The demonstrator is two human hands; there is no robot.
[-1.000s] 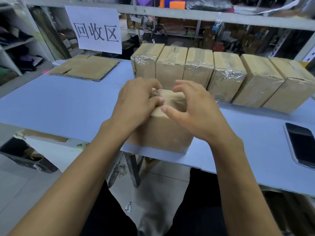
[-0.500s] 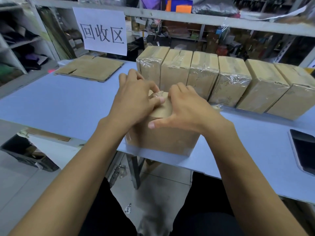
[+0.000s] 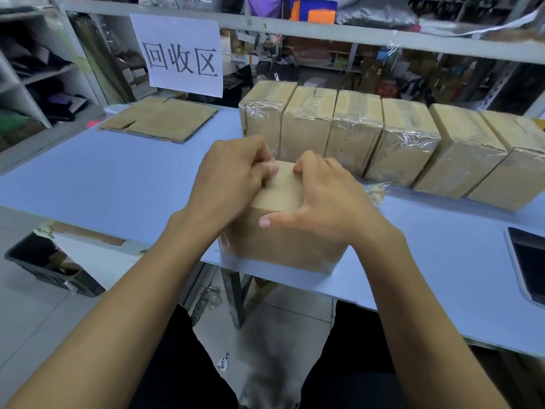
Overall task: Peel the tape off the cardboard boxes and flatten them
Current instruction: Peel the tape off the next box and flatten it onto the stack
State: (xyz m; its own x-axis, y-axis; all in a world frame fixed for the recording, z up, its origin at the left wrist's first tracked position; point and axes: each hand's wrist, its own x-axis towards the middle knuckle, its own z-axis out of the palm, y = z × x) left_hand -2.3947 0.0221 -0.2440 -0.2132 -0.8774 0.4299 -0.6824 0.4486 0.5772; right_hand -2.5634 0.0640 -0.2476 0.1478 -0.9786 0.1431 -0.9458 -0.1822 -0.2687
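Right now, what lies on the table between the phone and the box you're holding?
Head view: bare blue table between phone and box, apart from my right hand.

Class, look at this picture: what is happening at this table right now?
A person is working on a cardboard box at the near edge of a blue table. The left hand pinches at the tape on its top, while the right hand steadies it. Six taped boxes wait in a row behind, and flattened cardboard lies at the far left.
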